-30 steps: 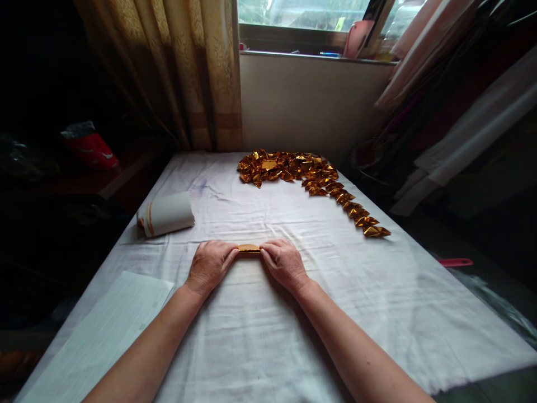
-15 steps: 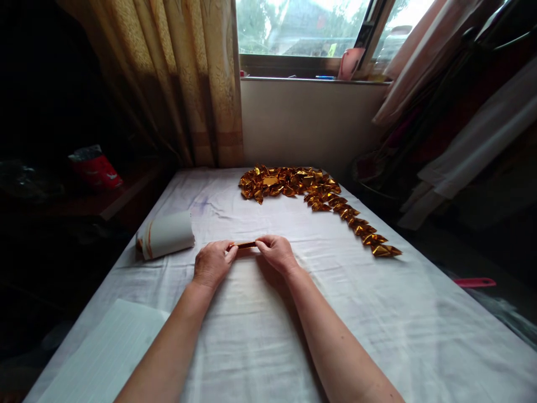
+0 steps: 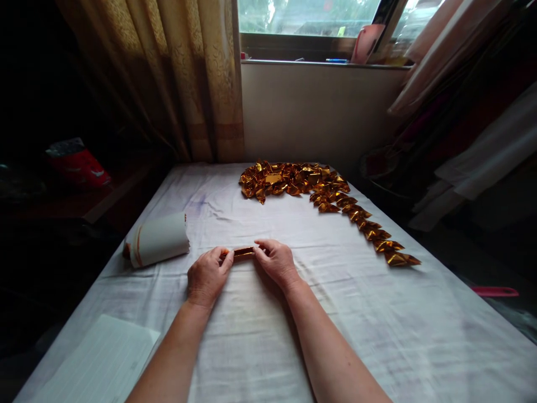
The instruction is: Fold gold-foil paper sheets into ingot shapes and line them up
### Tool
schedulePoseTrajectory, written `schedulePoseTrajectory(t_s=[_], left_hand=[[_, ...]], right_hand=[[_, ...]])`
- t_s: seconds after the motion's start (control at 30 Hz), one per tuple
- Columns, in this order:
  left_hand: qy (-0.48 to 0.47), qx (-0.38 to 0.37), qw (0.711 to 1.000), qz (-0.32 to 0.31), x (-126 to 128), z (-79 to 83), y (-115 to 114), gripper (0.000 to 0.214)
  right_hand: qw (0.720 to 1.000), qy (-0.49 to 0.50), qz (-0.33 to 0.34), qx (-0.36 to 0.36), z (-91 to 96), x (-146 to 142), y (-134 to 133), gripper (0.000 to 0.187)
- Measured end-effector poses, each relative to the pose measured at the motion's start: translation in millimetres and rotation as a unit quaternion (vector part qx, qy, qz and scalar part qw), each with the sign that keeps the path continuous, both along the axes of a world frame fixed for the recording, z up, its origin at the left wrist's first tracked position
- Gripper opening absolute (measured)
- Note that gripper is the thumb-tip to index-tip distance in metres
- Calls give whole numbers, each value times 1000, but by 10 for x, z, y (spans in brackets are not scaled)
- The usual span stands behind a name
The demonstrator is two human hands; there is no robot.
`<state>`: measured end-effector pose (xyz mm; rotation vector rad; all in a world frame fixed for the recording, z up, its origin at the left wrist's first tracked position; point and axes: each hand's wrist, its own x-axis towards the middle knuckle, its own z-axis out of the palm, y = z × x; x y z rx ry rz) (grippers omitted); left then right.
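A narrow folded strip of gold foil paper [image 3: 244, 252] lies between my two hands on the white cloth [image 3: 377, 324]. My left hand [image 3: 206, 276] pinches its left end with the fingertips. My right hand [image 3: 276, 261] pinches its right end. Both hands rest low on the cloth near the table's middle. The parts of the strip under my fingers are hidden.
A heap of folded gold foil pieces [image 3: 289, 178] lies at the far side, with a row of them [image 3: 369, 230] trailing down the right. A rolled white paper [image 3: 156, 240] lies left of my hands. A lined white sheet [image 3: 100, 364] sits at the near left corner. A curtain [image 3: 176, 78] hangs behind.
The gold strip has gone from lying flat under my fingertips to being pinched and slightly lifted. My hands drew a little closer together. The camera view shifted slightly.
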<state>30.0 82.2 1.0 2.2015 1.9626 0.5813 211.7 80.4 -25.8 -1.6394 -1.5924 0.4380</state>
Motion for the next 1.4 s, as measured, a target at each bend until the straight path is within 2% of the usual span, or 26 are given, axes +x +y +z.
schedulePoseTrajectory(t_s=[0.2,0.47,0.7,1.4], left_hand=[[-10,-17,1000,13,6,-19,-12,23],[22,-23,999,-1,-18,-39,20,28],[41,-31,999,-3,-44,27,27,31],[69,-31,997,-15,2,-10,17,26]], right_hand=[[997,-73,-20,-23,47,15,-35,16],[998,-54,-10,6,-2,-11,-42,20],[999,-18,6,26,-16,-23,-40,22],[999,7,14,30,-18,-48,-45,24]])
